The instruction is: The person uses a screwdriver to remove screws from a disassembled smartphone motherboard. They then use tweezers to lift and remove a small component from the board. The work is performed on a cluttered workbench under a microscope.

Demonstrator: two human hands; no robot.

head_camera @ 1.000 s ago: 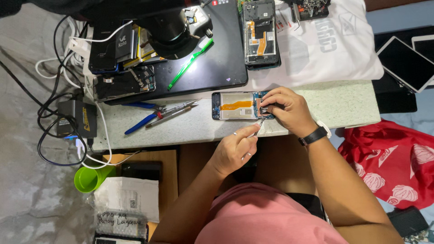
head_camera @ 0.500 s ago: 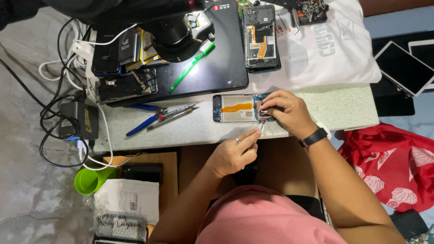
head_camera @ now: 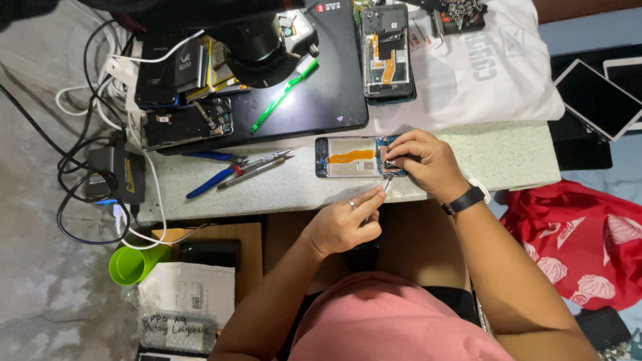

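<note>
Your right hand [head_camera: 428, 164] rests on the right end of an opened phone [head_camera: 358, 157], back cover off, lying flat near the front edge of the pale speckled desk [head_camera: 508, 157]. The fingers [head_camera: 401, 144] of that hand curl down and press on the phone's end, pinning it in place. A black watch [head_camera: 465, 199] sits on that wrist.

Your left hand [head_camera: 344, 224] hovers just below the phone, off the desk's front edge. Its fingers are pinched narrow around slim metal tweezers [head_camera: 386, 184], whose tip meets the phone's lower right corner, right beside your right fingertips. A ring shows on one finger.

Left of your left fingers, on the desk, lie blue-handled pliers [head_camera: 214, 179] and a red-collared screwdriver [head_camera: 257, 164], touching each other. Above them, a dark mat [head_camera: 321, 87] carries a green toothbrush [head_camera: 284, 97]. Above your right fingers, a second opened phone [head_camera: 386, 53] lies on a white cloth [head_camera: 481, 73]. Far left, a tangle of cables with a black charger [head_camera: 117, 175]; lower down, a green cup [head_camera: 137, 263]. To your right, a red patterned bag [head_camera: 582, 247].
</note>
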